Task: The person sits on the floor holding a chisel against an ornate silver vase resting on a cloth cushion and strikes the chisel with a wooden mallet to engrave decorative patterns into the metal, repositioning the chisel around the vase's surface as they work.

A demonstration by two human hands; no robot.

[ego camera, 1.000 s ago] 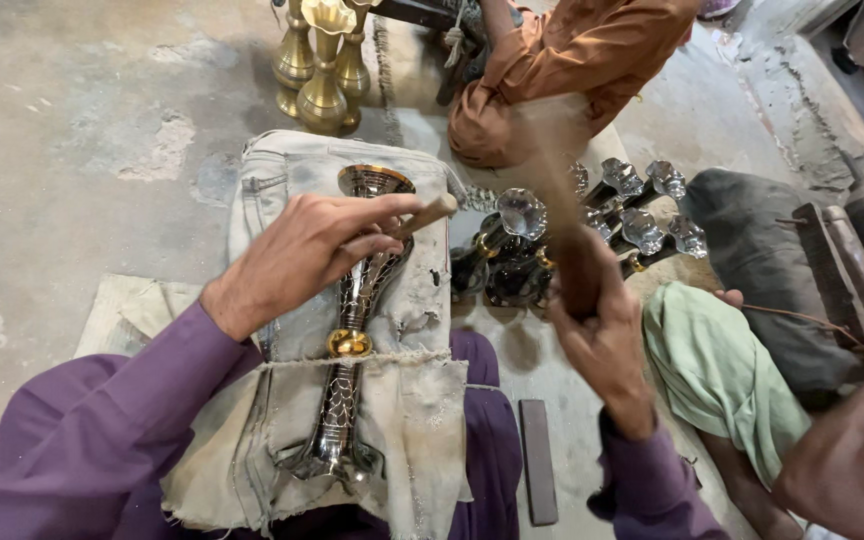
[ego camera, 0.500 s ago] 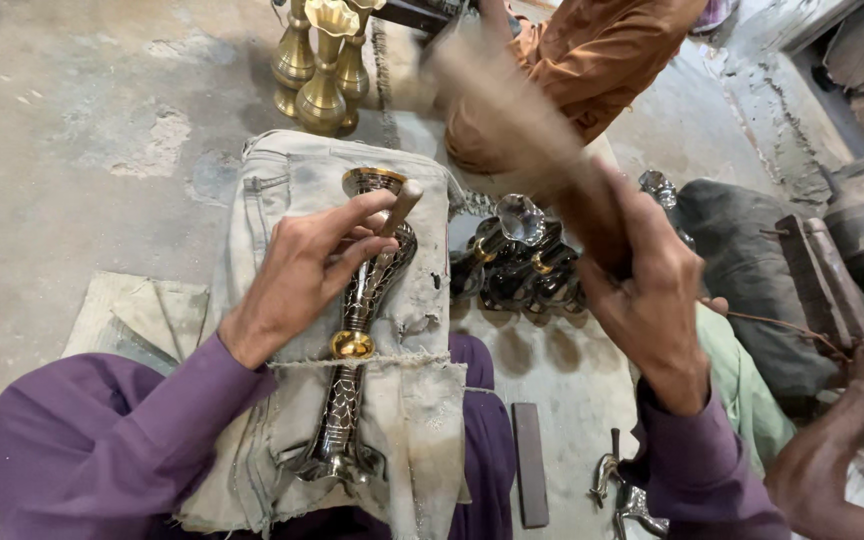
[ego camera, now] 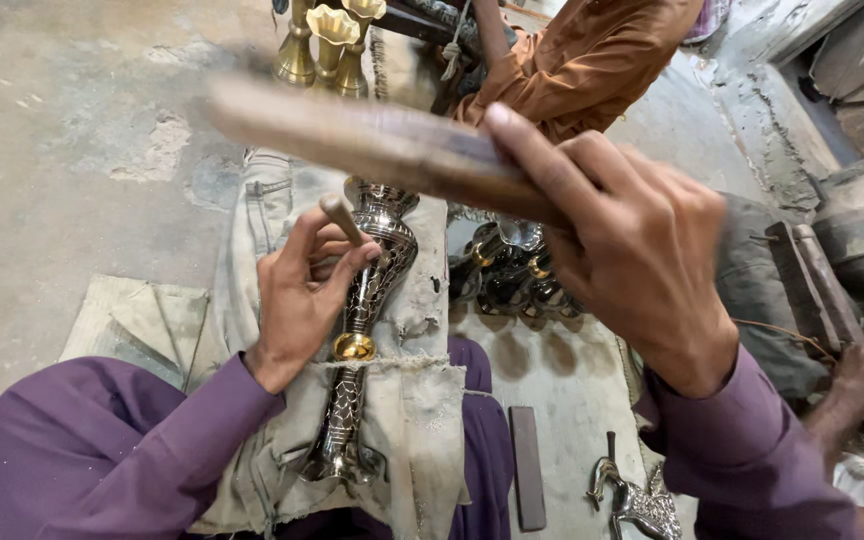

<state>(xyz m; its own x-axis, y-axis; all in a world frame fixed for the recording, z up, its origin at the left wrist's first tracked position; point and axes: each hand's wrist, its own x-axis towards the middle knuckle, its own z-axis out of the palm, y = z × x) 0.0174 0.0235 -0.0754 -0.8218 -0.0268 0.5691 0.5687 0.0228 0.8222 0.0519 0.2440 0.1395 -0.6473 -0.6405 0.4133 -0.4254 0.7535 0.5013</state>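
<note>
Since half a second ago my right hand [ego camera: 632, 250] has swung the wooden mallet [ego camera: 372, 145] up, and it now lies raised across the view toward ten o'clock, fingers clamped round its handle. My left hand [ego camera: 307, 290] pinches a small punch [ego camera: 344, 220] against the neck of the engraved metal vase [ego camera: 362, 330], which lies along the cloth-covered rest [ego camera: 412, 400] on my lap. Pattern already covers much of the body, so most chasing looks done. More vases [ego camera: 512, 275] wait at one o'clock.

Soft daylight, motion-blurred foreground, wide-angle distortion
</note>
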